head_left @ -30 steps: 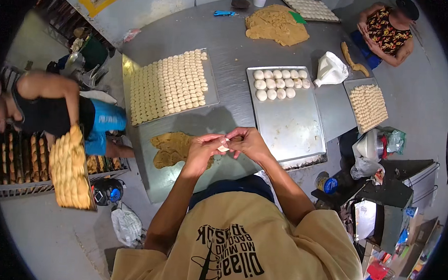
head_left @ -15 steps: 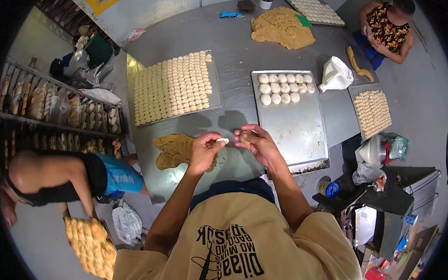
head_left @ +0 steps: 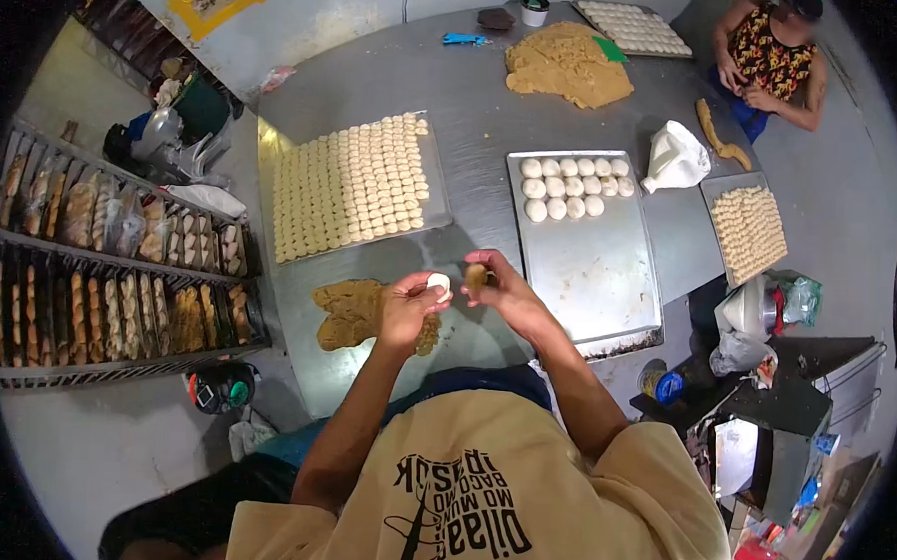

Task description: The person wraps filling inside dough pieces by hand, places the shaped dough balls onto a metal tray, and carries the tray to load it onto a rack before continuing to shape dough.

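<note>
Glare on table (head_left: pixel 326 377), dark corners

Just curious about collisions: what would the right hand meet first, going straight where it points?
Probably the rectangular grey metal tray of small pale dough pieces; depth unclear, the right hand might pass above.

near the front edge of the counter (head_left: pixel 481 221), fingers of the left hand (head_left: pixel 407 310) partly cover a white dough round (head_left: pixel 438 281); a brown lump (head_left: pixel 477 278) in the right hand (head_left: pixel 508 295) is blurred, partly hidden. the left hand obscures some brown mass (head_left: pixel 345 311), near left corner. beyond the far right corner, contents of the hands (head_left: pixel 758 98) of a co-worker (head_left: pixel 781 60) are too small to identify. a person in black (head_left: pixel 198 509) is cut off by the lower frame edge.
</note>
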The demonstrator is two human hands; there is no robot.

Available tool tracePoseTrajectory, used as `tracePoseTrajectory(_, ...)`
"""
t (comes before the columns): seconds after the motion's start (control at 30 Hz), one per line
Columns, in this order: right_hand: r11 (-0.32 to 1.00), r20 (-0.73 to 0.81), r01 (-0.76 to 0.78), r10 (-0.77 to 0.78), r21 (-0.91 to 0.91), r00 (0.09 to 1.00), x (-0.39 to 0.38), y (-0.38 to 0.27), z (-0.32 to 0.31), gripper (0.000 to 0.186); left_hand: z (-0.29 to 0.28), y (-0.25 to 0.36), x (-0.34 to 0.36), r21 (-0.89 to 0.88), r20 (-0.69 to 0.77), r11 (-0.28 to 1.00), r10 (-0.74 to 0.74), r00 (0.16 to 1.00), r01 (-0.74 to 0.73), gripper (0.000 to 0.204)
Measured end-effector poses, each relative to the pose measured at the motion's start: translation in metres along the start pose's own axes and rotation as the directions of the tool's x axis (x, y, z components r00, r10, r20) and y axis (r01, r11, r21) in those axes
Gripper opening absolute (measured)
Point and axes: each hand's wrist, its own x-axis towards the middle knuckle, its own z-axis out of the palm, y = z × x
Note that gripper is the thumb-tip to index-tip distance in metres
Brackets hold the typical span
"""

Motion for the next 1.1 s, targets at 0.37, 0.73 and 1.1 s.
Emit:
tracePoseTrajectory(0.37, 0.624, 0.134, 0.303, -0.304, -0.720, 0.943, -0.009, -0.015, 0.027, 0.033, 0.009, 0.037, -0.013, -0.063, -0.012, 0.990, -0.127, 0.992, 0.126, 0.034)
tracePoseTrajectory(0.73, 0.816, -0.076, 0.186, -0.271, -0.548, 0.960, 0.019, 0.050, 0.039, 0.026, -0.040, 0.023, -0.013, -0.234, -0.103, 0.970, -0.085, 0.991, 0.059, 0.032)
tracePoseTrajectory(1.1, 0.015, 0.543, 0.572, -0.296, -0.820, 0.786, -0.011, 0.184, 0.040, 0.015, -0.098, 0.013, -0.047, -0.380, -0.077, 0.910, -0.212, 0.974, 0.168, 0.027)
